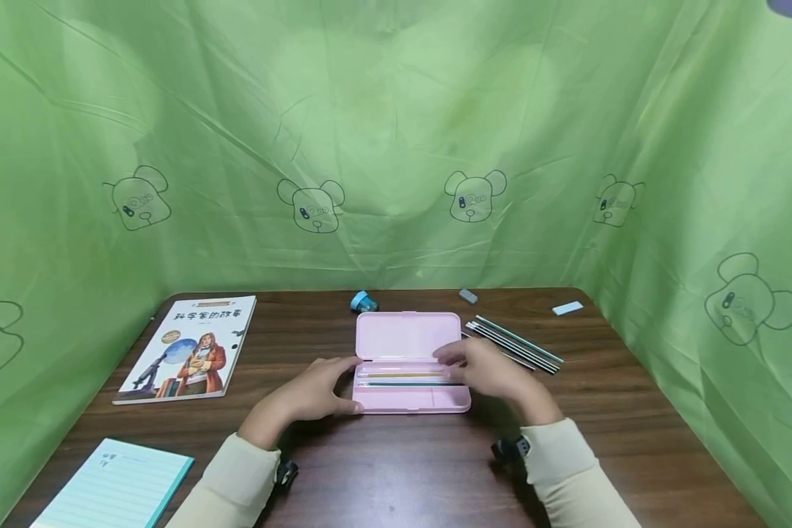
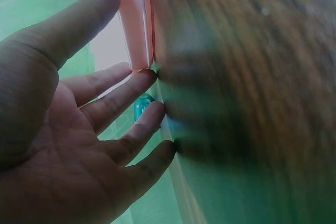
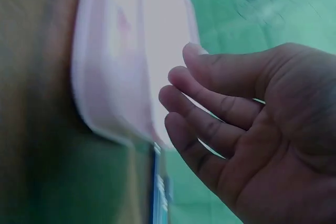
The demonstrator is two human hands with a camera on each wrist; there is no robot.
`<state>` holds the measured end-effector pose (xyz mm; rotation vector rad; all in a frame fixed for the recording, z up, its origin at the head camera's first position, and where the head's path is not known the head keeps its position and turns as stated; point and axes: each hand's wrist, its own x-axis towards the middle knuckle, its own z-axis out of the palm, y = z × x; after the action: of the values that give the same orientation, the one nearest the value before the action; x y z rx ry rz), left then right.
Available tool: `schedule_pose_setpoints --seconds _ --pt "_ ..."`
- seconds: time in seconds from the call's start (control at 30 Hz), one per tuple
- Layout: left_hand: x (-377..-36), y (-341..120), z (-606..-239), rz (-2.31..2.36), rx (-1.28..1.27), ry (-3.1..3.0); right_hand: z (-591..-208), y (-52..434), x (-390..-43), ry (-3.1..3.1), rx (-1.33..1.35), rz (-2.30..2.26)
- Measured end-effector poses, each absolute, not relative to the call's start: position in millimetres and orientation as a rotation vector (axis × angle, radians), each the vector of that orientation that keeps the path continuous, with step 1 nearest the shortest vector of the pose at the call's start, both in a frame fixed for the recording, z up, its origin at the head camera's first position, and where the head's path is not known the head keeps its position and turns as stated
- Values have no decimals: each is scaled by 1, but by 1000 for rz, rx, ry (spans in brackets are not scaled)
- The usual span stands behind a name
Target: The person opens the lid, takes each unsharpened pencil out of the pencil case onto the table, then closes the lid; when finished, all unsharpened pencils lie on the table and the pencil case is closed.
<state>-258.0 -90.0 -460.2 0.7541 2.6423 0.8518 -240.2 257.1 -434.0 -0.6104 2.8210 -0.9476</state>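
A pink pencil case (image 1: 409, 400) lies with its lid raised on the table, and a few pencils (image 1: 405, 383) lie lengthwise inside. At its left end is my left hand (image 1: 313, 389), thumb by the front corner and fingertips near the hinge. In the left wrist view, that hand's fingers are spread and nearly straight against the end of the case. Over the right part of the case hovers my right hand (image 1: 491, 367), its fingers gently bent. The right wrist view shows nothing between the thumb and fingers of that hand.
Several dark striped pencils (image 1: 515, 345) lie right of the case. Behind it are a blue sharpener (image 1: 364, 301) and a grey eraser (image 1: 468, 295). A white-blue strip (image 1: 567, 308) lies far right. A book (image 1: 185, 348) and a lined notepad (image 1: 115, 480) are on the left.
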Motion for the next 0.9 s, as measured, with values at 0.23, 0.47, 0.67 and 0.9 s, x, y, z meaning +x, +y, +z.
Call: schedule_pose_setpoints --seconds 0.23,0.47,0.67,0.9 --pt "-258 -90 -460 860 749 2633 -448 233 -236 2831 -598 -766" --pt "-259 -91 -460 844 756 2642 -453 232 -240 2812 -634 -768" --pt "-257 -91 -460 847 743 2641 -455 232 -241 2800 -649 -767" --pt "-256 -90 -456 852 735 2628 -452 233 -239 2784 -682 -782"
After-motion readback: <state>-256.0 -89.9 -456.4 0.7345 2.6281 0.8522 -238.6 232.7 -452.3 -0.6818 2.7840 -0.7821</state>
